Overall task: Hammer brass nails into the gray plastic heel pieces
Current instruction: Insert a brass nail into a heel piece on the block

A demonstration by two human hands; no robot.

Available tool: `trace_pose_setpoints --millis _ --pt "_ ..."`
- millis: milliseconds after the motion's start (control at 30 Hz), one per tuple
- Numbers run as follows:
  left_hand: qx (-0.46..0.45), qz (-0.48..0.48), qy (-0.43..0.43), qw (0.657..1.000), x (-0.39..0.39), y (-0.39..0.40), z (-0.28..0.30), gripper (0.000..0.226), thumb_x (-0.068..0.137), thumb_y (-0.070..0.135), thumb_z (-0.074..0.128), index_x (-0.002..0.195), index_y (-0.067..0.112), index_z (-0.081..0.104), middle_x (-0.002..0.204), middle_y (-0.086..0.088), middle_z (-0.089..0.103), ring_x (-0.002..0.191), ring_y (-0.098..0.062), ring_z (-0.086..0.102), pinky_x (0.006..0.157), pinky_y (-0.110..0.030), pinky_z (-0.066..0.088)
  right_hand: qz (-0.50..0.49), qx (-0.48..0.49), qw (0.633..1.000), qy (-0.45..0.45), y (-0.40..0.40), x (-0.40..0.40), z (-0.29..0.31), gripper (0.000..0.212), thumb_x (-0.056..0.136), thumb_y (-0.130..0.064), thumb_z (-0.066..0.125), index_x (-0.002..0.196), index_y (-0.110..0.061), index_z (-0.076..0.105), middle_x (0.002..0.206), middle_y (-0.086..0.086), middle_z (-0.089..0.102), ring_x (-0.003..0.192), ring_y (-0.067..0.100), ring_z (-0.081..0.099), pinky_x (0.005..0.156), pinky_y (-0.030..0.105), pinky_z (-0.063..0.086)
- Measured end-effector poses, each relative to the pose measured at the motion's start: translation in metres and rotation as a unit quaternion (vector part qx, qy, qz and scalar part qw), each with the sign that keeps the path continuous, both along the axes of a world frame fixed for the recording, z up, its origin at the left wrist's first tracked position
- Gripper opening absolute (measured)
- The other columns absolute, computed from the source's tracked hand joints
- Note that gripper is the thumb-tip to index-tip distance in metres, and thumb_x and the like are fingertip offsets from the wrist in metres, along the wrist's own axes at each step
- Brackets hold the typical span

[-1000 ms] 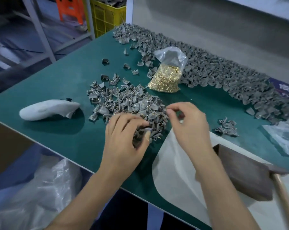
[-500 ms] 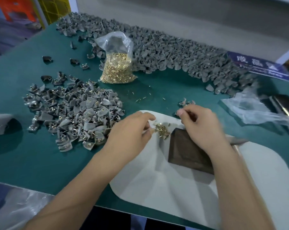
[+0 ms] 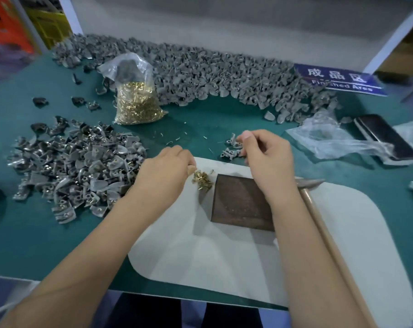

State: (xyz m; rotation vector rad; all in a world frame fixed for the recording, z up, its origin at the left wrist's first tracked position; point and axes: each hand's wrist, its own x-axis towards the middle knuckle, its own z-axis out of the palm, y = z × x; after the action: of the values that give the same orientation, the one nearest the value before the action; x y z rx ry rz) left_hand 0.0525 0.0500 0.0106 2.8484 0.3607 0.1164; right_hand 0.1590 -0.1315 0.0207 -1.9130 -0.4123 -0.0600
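Left hand, knuckles up, fingers curled down onto the small heap of brass nails on the white mat. Right hand hovers loosely curled, whether pinching anything I cannot tell, beside a few gray heel pieces at the mat's far edge.

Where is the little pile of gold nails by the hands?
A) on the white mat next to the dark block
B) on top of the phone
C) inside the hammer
A: the loose brass nails lie on the white mat, just left of the dark block, at the left hand's fingertips.
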Motion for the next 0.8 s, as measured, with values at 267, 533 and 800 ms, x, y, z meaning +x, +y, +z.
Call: trace_pose_setpoints --millis 267,533,800 --pt "-0.371 -0.058 -0.174 0.910 0.039 -0.025 0.015 0.015 0.106 0.031 0.052 0.094 0.033 0.060 0.078 0.031 0.062 0.072 0.013 0.054 0.065 -0.008 0.039 0.091 0.053 0.994 -0.006 -0.001 -0.004 0.004 0.010 0.096 -0.017 0.071 0.101 -0.022 0.078 0.085 -0.012 0.075 0.078 0.003 0.066 0.069 0.022 0.052" --pt "-0.486 -0.066 -0.131 0.862 0.057 -0.034 0.006 0.023 0.105 0.042 0.052 0.096 0.026 0.067 0.066 0.019 0.051 0.057 -0.002 0.040 0.054 -0.016 0.037 0.068 0.119 0.990 0.038 -0.007 0.003 0.005 0.011 0.094 -0.015 0.072 0.099 -0.020 0.081 0.077 -0.017 0.073 0.071 -0.002 0.063 0.061 0.013 0.047" --pt "-0.267 0.018 -0.191 0.944 0.076 -0.031 0.009 0.060 0.110 0.043 0.031 0.067 0.002 0.037 0.059 -0.016 0.040 0.056 -0.029 0.041 0.056 -0.041 0.032 -0.072 0.176 0.972 0.141 -0.008 0.010 0.004 0.013 0.097 -0.018 0.068 0.085 -0.021 0.071 0.066 -0.016 0.064 0.062 0.005 0.057 0.048 0.025 0.045"
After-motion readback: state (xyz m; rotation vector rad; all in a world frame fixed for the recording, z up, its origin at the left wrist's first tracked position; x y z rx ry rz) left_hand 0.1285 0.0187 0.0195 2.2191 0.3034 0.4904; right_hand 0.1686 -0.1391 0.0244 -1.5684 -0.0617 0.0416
